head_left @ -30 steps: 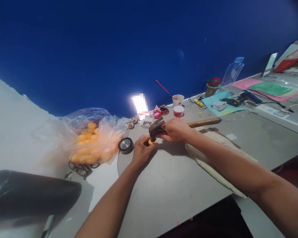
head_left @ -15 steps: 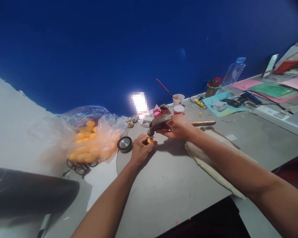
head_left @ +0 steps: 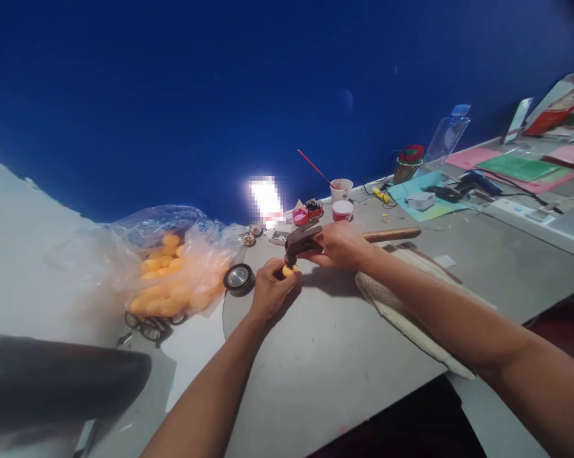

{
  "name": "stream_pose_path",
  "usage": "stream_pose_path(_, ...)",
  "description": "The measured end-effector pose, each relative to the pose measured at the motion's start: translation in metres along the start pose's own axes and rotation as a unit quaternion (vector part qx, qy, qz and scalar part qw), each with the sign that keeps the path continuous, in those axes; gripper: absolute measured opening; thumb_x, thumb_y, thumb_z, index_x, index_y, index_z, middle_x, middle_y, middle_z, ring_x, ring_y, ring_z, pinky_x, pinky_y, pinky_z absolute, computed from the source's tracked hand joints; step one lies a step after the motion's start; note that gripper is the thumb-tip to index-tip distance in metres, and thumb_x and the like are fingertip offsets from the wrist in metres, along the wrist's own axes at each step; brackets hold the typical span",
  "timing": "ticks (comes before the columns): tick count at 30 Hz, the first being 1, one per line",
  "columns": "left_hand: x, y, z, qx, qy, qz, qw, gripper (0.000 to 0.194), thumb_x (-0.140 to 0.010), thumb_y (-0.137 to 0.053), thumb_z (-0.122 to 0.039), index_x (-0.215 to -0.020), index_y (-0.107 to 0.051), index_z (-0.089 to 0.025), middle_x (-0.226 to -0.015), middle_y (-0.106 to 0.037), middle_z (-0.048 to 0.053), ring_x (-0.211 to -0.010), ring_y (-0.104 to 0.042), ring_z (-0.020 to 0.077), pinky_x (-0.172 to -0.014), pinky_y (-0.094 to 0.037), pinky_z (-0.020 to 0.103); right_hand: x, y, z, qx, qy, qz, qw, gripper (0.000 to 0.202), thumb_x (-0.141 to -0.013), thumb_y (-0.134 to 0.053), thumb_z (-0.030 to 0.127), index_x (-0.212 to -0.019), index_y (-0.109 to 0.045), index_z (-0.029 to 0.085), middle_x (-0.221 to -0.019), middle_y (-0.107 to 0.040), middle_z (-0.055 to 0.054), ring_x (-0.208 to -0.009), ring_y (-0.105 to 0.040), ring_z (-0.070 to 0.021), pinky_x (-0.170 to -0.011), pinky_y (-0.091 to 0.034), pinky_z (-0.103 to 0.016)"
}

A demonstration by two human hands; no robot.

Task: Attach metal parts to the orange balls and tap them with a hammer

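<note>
My left hand (head_left: 271,289) pinches a small round yellow-orange piece (head_left: 289,271) just above the grey tabletop. A claw hammer (head_left: 392,235) with a wooden handle is gripped near its head by my right hand (head_left: 339,247). The hammer's face is right at the top of the yellow piece and appears to touch it; a dark bit shows there, too small to name. Left of my left hand lies a round black object with a silver centre (head_left: 238,279). Under my right forearm is a folded pale cloth (head_left: 401,318).
A plastic bag of orange balls (head_left: 165,267) stands at the left, with glasses (head_left: 151,327) before it. Behind my hands are a pink-filled tub (head_left: 342,211) and a paper cup (head_left: 340,188) holding a red stick. A power strip (head_left: 539,226) lies at the right.
The hammer head has dropped slightly onto the top of the yellow piece, its handle end now a little higher. My left hand keeps its pinch. The whole view has shifted slightly.
</note>
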State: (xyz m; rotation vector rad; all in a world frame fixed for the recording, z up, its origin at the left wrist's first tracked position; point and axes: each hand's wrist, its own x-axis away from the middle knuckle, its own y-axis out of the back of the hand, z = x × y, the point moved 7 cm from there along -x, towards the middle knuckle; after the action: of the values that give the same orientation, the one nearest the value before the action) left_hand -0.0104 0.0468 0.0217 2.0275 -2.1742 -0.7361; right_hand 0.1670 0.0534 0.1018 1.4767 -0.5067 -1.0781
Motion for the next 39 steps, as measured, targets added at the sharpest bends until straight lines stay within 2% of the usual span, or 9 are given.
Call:
stream_pose_path(3, -0.0008, -0.0004, -0.0013, 0.000, -0.010, 0.007, 1.000, 0.008, -0.076, -0.076, -0.027, -0.072, -0.074, -0.020, -0.073, -0.060, -0.001, -0.069, -0.054, 0.0143, -0.064, -0.042, 0.027, 0.0005, 0.0057, -0.0017, -0.006, -0.012, -0.030, 0.999, 0.041, -0.100, -0.062, 0.055, -0.095, -0.083, 0.020, -0.087, -0.080, -0.011, -0.071, -0.066, -0.0229, -0.064, -0.033, -0.034)
stream_pose_path(7, -0.0016, -0.0004, 0.0041, 0.013, 0.009, 0.012, 1.000, 0.005, -0.076, -0.075, -0.025, -0.074, -0.075, -0.020, -0.073, -0.060, -0.001, -0.068, -0.054, 0.0142, -0.061, -0.043, 0.027, 0.0005, -0.0015, 0.0006, 0.000, 0.005, 0.009, 1.000, 0.038, -0.099, -0.065, 0.053, -0.095, -0.083, 0.020, -0.085, -0.080, -0.009, -0.069, -0.065, -0.0216, -0.063, -0.032, -0.034)
stream_pose_path(12, -0.0017, -0.0010, 0.0053, 0.016, 0.012, 0.017, 1.000, 0.008, -0.076, -0.076, -0.027, -0.075, -0.076, -0.019, -0.074, -0.061, 0.000, -0.067, -0.052, 0.0137, -0.059, -0.042, 0.026, 0.0004, 0.0055, 0.0019, 0.015, 0.004, -0.020, 1.000, 0.041, -0.099, -0.063, 0.055, -0.102, -0.083, 0.019, -0.088, -0.081, -0.011, -0.072, -0.067, -0.0234, -0.063, -0.031, -0.035)
stream_pose_path(17, -0.0021, -0.0022, 0.0030, 0.025, 0.013, 0.019, 0.999, 0.009, -0.074, -0.078, -0.025, -0.080, -0.080, -0.020, -0.076, -0.063, 0.000, -0.067, -0.054, 0.0141, -0.061, -0.044, 0.027, -0.0003, 0.0033, 0.0032, 0.038, 0.012, 0.036, 0.999, 0.038, -0.098, -0.065, 0.053, -0.093, -0.083, 0.020, -0.084, -0.080, -0.010, -0.069, -0.065, -0.0222, -0.061, -0.027, -0.034)
stream_pose_path(21, -0.0024, -0.0015, 0.0034, 0.029, 0.014, 0.015, 0.999, 0.009, -0.073, -0.079, -0.026, -0.078, -0.079, -0.019, -0.076, -0.064, 0.001, -0.069, -0.055, 0.0146, -0.062, -0.045, 0.027, -0.0014, 0.0077, 0.0009, 0.049, 0.000, 0.020, 0.999, 0.043, -0.100, -0.061, 0.057, -0.098, -0.082, 0.019, -0.090, -0.081, -0.011, -0.072, -0.066, -0.0228, -0.061, -0.027, -0.034)
stream_pose_path(25, -0.0018, -0.0025, 0.0043, 0.032, 0.020, 0.026, 0.999, 0.008, -0.073, -0.076, -0.023, -0.079, -0.079, -0.020, -0.076, -0.062, -0.001, -0.067, -0.053, 0.0130, -0.060, -0.043, 0.026, -0.0009, 0.0018, 0.0032, 0.025, 0.014, 0.036, 0.999, 0.038, -0.097, -0.067, 0.055, -0.092, -0.082, 0.021, -0.082, -0.079, -0.009, -0.068, -0.065, -0.0212, -0.061, -0.028, -0.033)
stream_pose_path(30, -0.0011, -0.0020, 0.0047, 0.029, 0.018, 0.022, 0.999, 0.006, -0.074, -0.076, -0.025, -0.074, -0.076, -0.019, -0.075, -0.060, -0.001, -0.067, -0.051, 0.0128, -0.059, -0.042, 0.025, 0.0006, 0.0076, -0.0003, 0.000, 0.012, -0.026, 1.000, 0.039, -0.097, -0.065, 0.056, -0.097, -0.082, 0.021, -0.085, -0.079, -0.009, -0.072, -0.067, -0.0230, -0.064, -0.034, -0.034)
stream_pose_path(35, -0.0007, -0.0033, 0.0063, 0.051, 0.012, 0.032, 0.998, 0.012, -0.074, -0.075, -0.024, -0.083, -0.080, -0.020, -0.079, -0.062, 0.000, -0.070, -0.055, 0.0140, -0.062, -0.045, 0.026, 0.0000, 0.0002, 0.0023, 0.014, 0.020, 0.020, 0.999, 0.038, -0.097, -0.066, 0.053, -0.089, -0.082, 0.019, -0.082, -0.079, -0.010, -0.068, -0.065, -0.0223, -0.061, -0.031, -0.035)
stream_pose_path(39, -0.0003, -0.0029, 0.0057, 0.042, 0.012, 0.033, 0.998, 0.006, -0.074, -0.076, -0.025, -0.074, -0.077, -0.020, -0.077, -0.061, 0.000, -0.066, -0.052, 0.0132, -0.058, -0.043, 0.026, 0.0003, 0.0051, 0.0025, 0.002, 0.017, -0.014, 1.000, 0.042, -0.098, -0.064, 0.057, -0.090, -0.082, 0.020, -0.081, -0.078, -0.009, -0.069, -0.065, -0.0215, -0.061, -0.030, -0.034)
